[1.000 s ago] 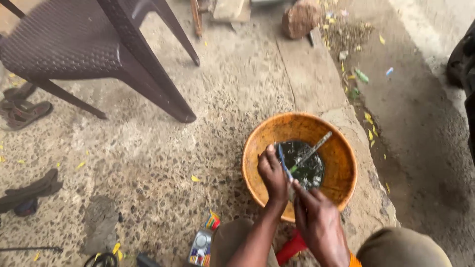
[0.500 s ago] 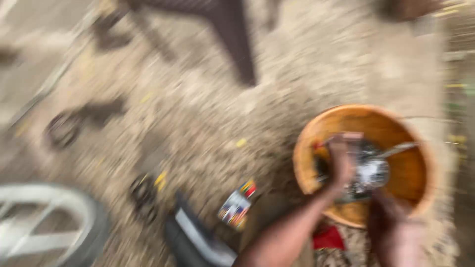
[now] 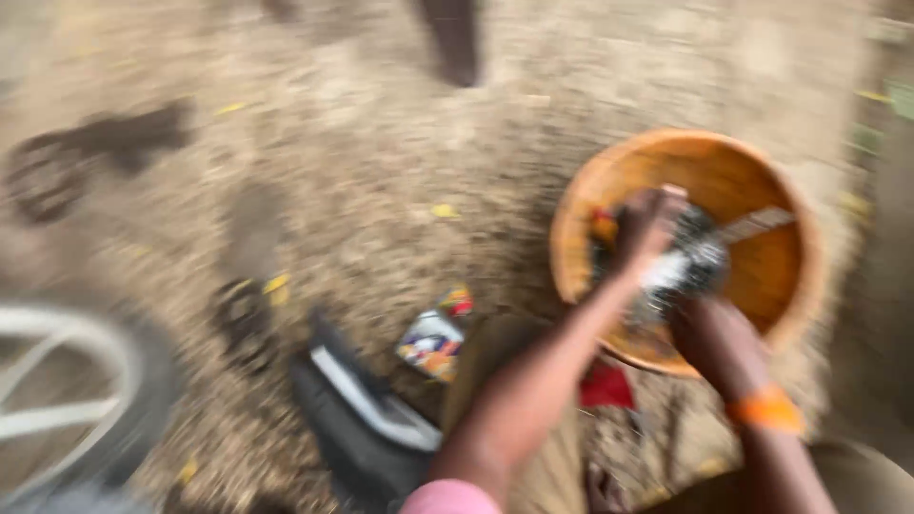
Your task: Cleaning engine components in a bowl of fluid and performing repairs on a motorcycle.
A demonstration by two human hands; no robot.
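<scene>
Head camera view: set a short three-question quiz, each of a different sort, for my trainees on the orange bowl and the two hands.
1. True or false: both hands, the left hand and the right hand, are at the orange bowl.
2. What lies on the ground just left of the bowl? A) a small colourful packet B) a glass bottle C) a folded newspaper
3. Fill in: the right wrist wears an ______ band.

Key
1. True
2. A, the colourful packet
3. orange
</scene>
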